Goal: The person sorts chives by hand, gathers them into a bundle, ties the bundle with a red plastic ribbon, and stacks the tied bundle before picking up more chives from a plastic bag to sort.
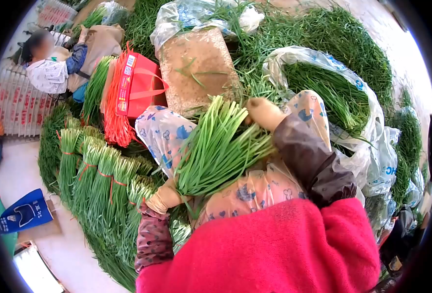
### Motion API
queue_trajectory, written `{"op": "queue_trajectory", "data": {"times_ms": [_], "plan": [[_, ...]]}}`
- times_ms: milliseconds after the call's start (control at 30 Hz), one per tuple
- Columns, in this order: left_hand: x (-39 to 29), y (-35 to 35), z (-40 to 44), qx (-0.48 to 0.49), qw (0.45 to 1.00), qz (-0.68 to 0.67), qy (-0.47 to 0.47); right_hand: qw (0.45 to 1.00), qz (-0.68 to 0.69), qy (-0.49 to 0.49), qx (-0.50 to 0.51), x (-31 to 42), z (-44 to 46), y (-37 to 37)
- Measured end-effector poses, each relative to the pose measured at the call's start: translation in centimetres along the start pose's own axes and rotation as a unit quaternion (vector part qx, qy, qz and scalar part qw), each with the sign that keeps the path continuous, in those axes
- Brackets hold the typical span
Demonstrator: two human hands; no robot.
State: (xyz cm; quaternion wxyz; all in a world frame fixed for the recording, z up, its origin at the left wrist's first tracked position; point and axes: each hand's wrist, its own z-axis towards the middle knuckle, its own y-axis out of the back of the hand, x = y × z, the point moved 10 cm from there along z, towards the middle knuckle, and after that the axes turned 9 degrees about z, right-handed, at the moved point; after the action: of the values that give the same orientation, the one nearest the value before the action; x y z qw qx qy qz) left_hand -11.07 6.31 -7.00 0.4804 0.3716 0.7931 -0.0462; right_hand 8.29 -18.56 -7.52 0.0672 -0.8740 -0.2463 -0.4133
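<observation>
A loose bunch of garlic chives lies across my lap on a clear plastic apron with blue prints. My left hand, in a pale glove, is closed around the leafy lower left side of this bunch; part of its fingers is hidden under the leaves. At the upper right of the bunch, my gloved right hand has its fingers curled in against the stems. The grip of its fingertips is partly hidden. In front of my knees stands a worn board with a few loose leaves on it.
Tied chive bundles are stacked at my left. Red ties hang beside a red bag. An open plastic bag of chives stands right, with loose heaps beyond. Another person sits at upper left.
</observation>
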Motion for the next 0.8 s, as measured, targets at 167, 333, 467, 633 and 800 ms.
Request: {"op": "queue_trajectory", "data": {"times_ms": [167,333,467,633,800], "plan": [[0.9,-1.5,0.0,0.088,0.983,-0.151,0.057,0.984,0.044,0.174,0.023,1.6,2.4,3.7],[-3.3,-0.4,0.1,0.115,0.993,0.026,0.018,0.918,-0.243,0.237,0.204,2.6,1.0,-3.3],[-2.5,-0.5,0.0,0.105,0.981,0.149,-0.072,0.899,-0.181,0.275,0.287,1.8,-0.1,-6.0],[-2.9,-0.8,-0.2,0.134,0.988,0.081,0.002,0.912,-0.375,0.119,0.119,0.5,0.8,-3.1],[-3.6,-0.5,-0.1,0.122,0.991,0.056,0.016,0.981,0.168,0.042,-0.083,-2.5,5.5,8.4]]}}
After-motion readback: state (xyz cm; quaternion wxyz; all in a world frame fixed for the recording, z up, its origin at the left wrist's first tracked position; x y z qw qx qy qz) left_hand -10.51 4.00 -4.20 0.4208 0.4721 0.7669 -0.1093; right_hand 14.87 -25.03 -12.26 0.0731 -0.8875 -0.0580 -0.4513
